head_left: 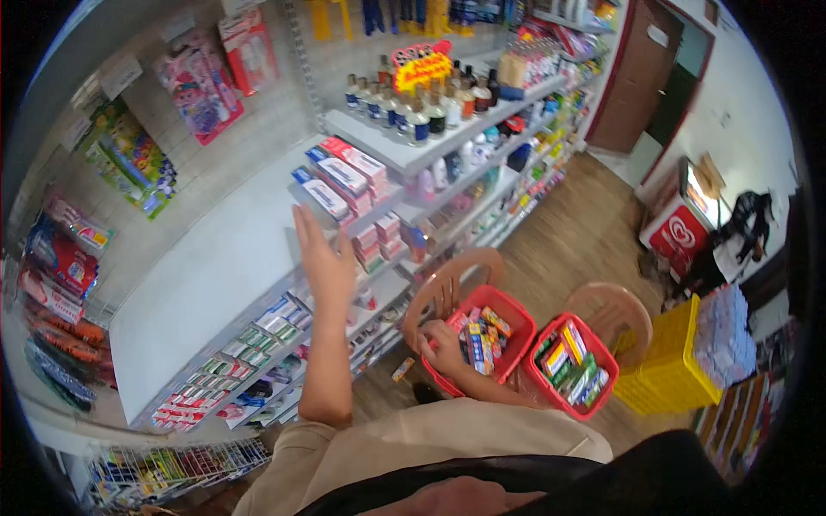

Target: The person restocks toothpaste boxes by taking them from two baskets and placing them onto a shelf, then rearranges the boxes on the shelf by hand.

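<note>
My left hand is raised at the upper shelf, fingers stretched and holding nothing. Its fingertips are beside a stack of small blue, white and red boxes, which look like toothpaste boxes. Lower down, my right hand curls at the left rim of a red basket, with fingers closed on the edge. Several colourful small boxes lie inside that basket, which rests on a brown plastic chair. Beside it, a second red basket holds green, yellow and red packages.
Perfume bottles stand on a grey shelf beyond the boxes. Toothbrush packs hang on the back panel. A yellow crate with bottles stands at right, near a red freezer. A small box lies on the floor.
</note>
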`<control>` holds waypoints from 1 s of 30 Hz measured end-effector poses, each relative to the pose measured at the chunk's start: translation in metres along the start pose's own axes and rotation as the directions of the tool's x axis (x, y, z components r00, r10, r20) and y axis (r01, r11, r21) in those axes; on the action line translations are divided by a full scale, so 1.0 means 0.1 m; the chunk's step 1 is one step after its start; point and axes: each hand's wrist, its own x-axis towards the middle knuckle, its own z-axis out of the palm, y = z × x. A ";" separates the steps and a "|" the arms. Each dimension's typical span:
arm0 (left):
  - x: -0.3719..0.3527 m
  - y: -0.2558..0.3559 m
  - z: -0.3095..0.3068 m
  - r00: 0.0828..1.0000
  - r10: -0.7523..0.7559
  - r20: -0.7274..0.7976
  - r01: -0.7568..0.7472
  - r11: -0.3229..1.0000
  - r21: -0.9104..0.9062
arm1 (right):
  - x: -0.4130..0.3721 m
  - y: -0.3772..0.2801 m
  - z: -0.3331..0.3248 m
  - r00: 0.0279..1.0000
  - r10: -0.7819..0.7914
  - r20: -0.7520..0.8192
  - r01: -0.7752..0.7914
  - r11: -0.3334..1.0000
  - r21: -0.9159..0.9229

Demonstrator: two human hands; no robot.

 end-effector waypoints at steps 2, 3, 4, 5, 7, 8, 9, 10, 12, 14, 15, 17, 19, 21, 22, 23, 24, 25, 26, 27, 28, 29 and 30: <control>0.10 -0.10 0.03 0.998 0.054 0.030 -0.056 0.997 0.050 | -0.49 0.04 -0.26 0.993 0.121 -0.009 -0.122 0.992 -0.039; 0.12 -0.13 0.07 0.997 0.060 0.042 -0.061 0.997 0.035 | -0.74 0.04 -0.39 0.975 0.223 -0.012 -0.223 0.973 -0.059; 0.14 -0.15 0.11 0.995 0.061 0.079 -0.070 0.991 0.116 | -1.03 0.02 -0.51 0.939 0.341 -0.054 -0.344 0.937 -0.062; 0.14 -0.17 0.15 0.992 0.061 0.111 -0.081 0.977 0.195 | -1.33 0.02 -0.62 0.889 0.449 -0.096 -0.455 0.889 -0.058; 0.11 -0.17 0.20 0.991 0.091 0.093 -0.112 0.962 0.251 | -2.00 0.13 -0.84 0.828 0.532 -0.177 -0.560 0.795 -0.234; 0.10 -0.12 0.19 0.994 0.073 0.078 -0.090 0.965 0.248 | -2.28 0.11 -0.95 0.799 0.550 -0.244 -0.601 0.745 -0.289; 0.09 -0.09 0.19 0.997 0.053 0.064 -0.067 0.967 0.245 | -2.54 0.07 -1.05 0.768 0.560 -0.310 -0.640 0.690 -0.338; 0.08 -0.18 0.26 0.993 0.118 -0.001 -0.113 0.953 0.282 | -2.82 0.04 -1.13 0.761 0.566 -0.318 -0.648 0.679 -0.344; 0.06 -0.10 0.23 0.997 0.077 0.007 -0.076 0.955 0.287 | -3.34 -0.01 -1.25 0.489 0.763 -0.422 -0.871 0.404 -0.278; 0.07 -0.10 0.27 1.000 0.026 0.003 -0.025 0.943 0.333 | -3.87 0.01 -1.38 0.470 0.768 -0.435 -0.882 0.384 -0.275; 0.07 -0.10 0.27 0.999 0.032 0.019 -0.036 0.945 0.326 | -3.95 -0.10 -1.42 0.464 0.771 -0.437 -0.885 0.374 -0.278; 0.08 -0.08 0.29 1.000 0.010 0.013 -0.014 0.931 0.365 | -4.08 -0.24 -1.51 0.284 0.857 -0.429 -0.956 0.218 -0.197; 0.09 -0.08 0.32 1.000 0.007 0.024 -0.015 0.929 0.369 | -4.23 -0.29 -1.58 0.135 0.894 -0.426 -0.977 0.049 -0.207; 0.08 -0.08 0.35 1.000 0.008 -0.006 -0.005 0.909 0.417 | -4.39 -0.16 -1.64 0.116 0.907 -0.405 -0.976 0.027 -0.218; 0.08 -0.08 0.36 1.000 -0.006 -0.004 0.007 0.911 0.411 | -4.53 -0.08 -1.67 0.104 0.921 -0.375 -0.971 0.013 -0.238; 0.07 -0.07 0.36 1.000 0.007 -0.009 -0.003 0.914 0.407 | -4.61 -0.01 -1.71 0.138 0.926 -0.351 -0.959 0.037 -0.280; 0.07 -0.08 0.37 1.000 0.019 -0.013 -0.013 0.915 0.402 | -4.62 0.09 -1.77 0.170 0.931 -0.324 -0.945 0.061 -0.320; 0.07 -0.17 0.40 0.984 0.158 -0.079 -0.118 0.920 0.374 | -4.60 0.20 -1.85 0.180 0.930 -0.320 -0.954 0.085 -0.288; 0.01 -0.20 0.45 0.947 0.288 -0.145 -0.223 0.910 0.351 | -4.56 0.28 -1.94 0.212 0.909 -0.359 -0.954 0.111 -0.280; -0.13 -0.06 0.47 0.953 0.280 -0.113 -0.226 0.909 0.349 | -4.53 0.44 -2.02 0.202 0.900 -0.386 -0.964 0.113 -0.241; -0.28 0.13 0.44 0.932 0.303 -0.200 -0.228 0.917 0.326 | -4.52 0.59 -2.14 0.295 0.852 -0.433 -0.950 0.211 -0.231; -0.48 0.29 0.47 0.903 0.319 -0.288 -0.230 0.925 0.303 | -4.44 0.72 -2.28 0.263 0.841 -0.473 -0.953 0.152 -0.261; -0.74 0.39 0.57 0.913 0.311 -0.263 -0.228 0.925 0.304 | -4.32 0.84 -2.42 0.275 0.817 -0.506 -0.959 0.199 -0.200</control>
